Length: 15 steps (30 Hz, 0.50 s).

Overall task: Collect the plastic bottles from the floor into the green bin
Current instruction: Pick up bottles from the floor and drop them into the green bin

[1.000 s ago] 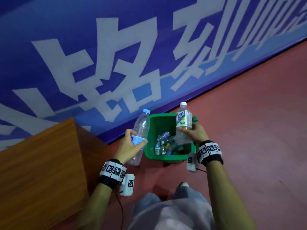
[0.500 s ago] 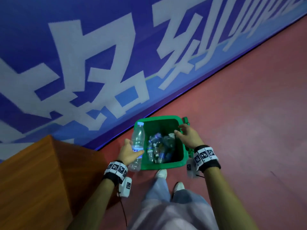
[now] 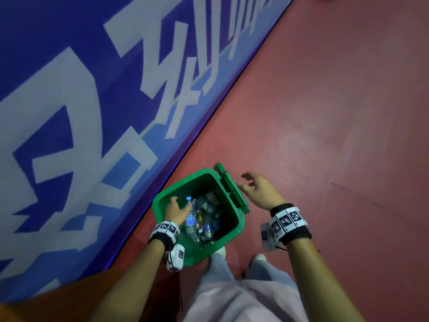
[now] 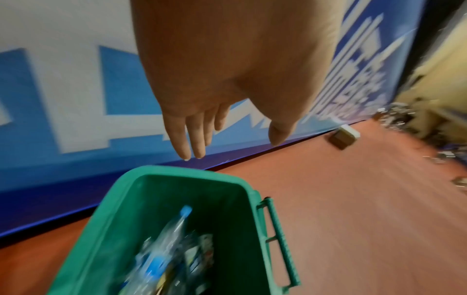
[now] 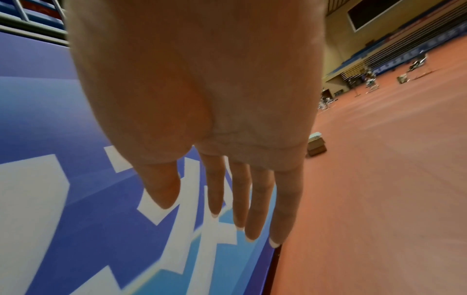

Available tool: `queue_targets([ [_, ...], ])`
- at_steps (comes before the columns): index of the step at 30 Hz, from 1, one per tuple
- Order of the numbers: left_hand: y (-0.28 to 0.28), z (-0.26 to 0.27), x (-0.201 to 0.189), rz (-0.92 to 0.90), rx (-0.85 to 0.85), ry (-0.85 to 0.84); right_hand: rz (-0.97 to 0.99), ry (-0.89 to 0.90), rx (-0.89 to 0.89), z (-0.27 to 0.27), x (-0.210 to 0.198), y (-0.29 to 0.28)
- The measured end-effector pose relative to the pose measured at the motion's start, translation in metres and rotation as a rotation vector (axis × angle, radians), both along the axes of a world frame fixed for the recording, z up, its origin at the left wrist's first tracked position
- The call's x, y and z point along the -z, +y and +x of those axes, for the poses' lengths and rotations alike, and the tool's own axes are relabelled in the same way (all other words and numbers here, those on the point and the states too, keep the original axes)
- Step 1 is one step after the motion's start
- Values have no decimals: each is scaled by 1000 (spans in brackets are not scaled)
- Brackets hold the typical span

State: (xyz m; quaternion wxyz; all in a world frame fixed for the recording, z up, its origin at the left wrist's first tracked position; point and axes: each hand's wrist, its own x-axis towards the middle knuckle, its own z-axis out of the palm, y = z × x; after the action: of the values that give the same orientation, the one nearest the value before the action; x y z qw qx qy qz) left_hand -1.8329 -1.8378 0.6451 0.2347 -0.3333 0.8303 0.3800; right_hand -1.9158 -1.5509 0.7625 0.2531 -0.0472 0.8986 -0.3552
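The green bin [image 3: 239,225] [image 4: 106,229] stands on the red floor beside the blue banner wall, with several plastic bottles piled inside. A clear bottle with a blue cap [image 3: 190,217] [image 4: 174,229] lies on top of the pile. My left hand [image 3: 175,211] [image 4: 222,127] hovers over the bin's left side, fingers straight and holding nothing. To the right of the bin's handle [image 3: 233,190] my right hand [image 3: 257,190] [image 5: 227,199] is raised, fingers spread and empty.
A blue banner wall [image 3: 92,101] with large white characters runs along the left. A wooden box corner [image 3: 46,305] sits at the lower left. A small cardboard box [image 4: 343,137] [image 5: 316,146] lies farther along the wall. My feet [image 3: 260,257] stand just behind the bin.
Both bottles have left my hands and now lie in the bin. My left hand opened over the bin; my right hand drew back to the right of the handle.
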Motion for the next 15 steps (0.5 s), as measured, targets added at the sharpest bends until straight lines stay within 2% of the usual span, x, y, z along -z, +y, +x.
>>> queue_targets([
  [6, 47, -44, -79, 115, 269, 374, 16, 7, 128, 16, -2, 41],
  [10, 109, -56, -125, 213, 519, 464, -19, 29, 260, 35, -19, 87],
  [15, 207, -52, -152, 266, 774, 526, -23, 80, 442, 81, -37, 170],
])
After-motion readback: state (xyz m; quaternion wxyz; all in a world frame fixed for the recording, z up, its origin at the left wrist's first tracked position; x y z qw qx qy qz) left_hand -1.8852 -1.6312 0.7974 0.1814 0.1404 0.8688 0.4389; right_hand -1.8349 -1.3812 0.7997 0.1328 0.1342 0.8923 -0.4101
